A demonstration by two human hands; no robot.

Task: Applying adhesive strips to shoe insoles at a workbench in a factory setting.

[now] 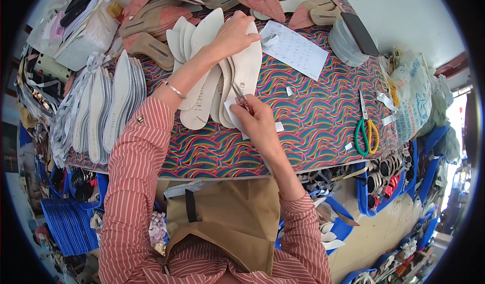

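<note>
A fanned pile of off-white insoles (pixel 204 94) lies on the patterned cloth in front of me. My left hand (pixel 233 34) reaches over the pile, its fingers bent around the upper part of the rightmost insole (pixel 254 57). Near that insole's heel, my right hand (pixel 258 116) is closed on a slim, pointed metal tool (pixel 238 93), perhaps tweezers; the fingers hide its rear part. A small white piece (pixel 234 113) shows beside the right fingers, against the heel. Small dark marks run along several insoles.
Stacked insoles (pixel 121 107) stand at left. Brown sole pieces with pink ends (pixel 151 49) line the back. A printed sheet (pixel 295 49), a clear round container (pixel 346 44) and green-and-yellow-handled scissors (pixel 366 132) lie rightward. Blue baskets (pixel 384 198) sit below the table edge.
</note>
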